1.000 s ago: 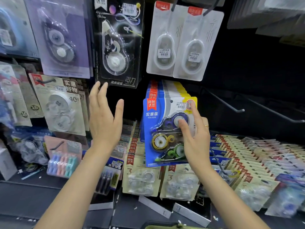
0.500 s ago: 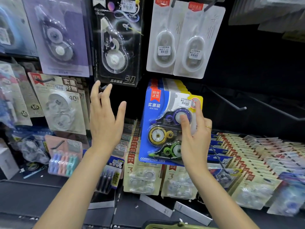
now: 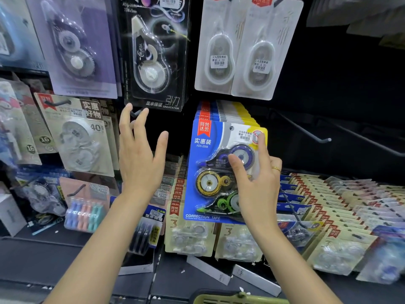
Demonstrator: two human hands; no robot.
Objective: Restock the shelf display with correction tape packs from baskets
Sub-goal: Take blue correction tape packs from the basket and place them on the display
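Note:
A stack of blue and yellow correction tape packs [image 3: 206,172] hangs at the middle of the display, the front one labelled "CORRECTION TAPE". My right hand [image 3: 256,185] grips the stack's right side, thumb and forefinger on the front blister and the other fingers behind the cards. My left hand [image 3: 140,159] is raised to the left of the stack with straight, spread fingers and holds nothing. Its fingertips are just below the black pack [image 3: 153,58], by a small hook. The green rim of a basket [image 3: 230,298] shows at the bottom edge.
White blister packs [image 3: 241,51] hang above the stack. Bare metal hooks [image 3: 306,132] stick out at the right. Rows of beige packs [image 3: 328,205] fill the lower shelf. More hanging packs [image 3: 76,137] crowd the left side.
The blue stack in my right hand has lifted slightly and come a little closer to me. My left hand stays spread beside it, its fingertips a touch higher.

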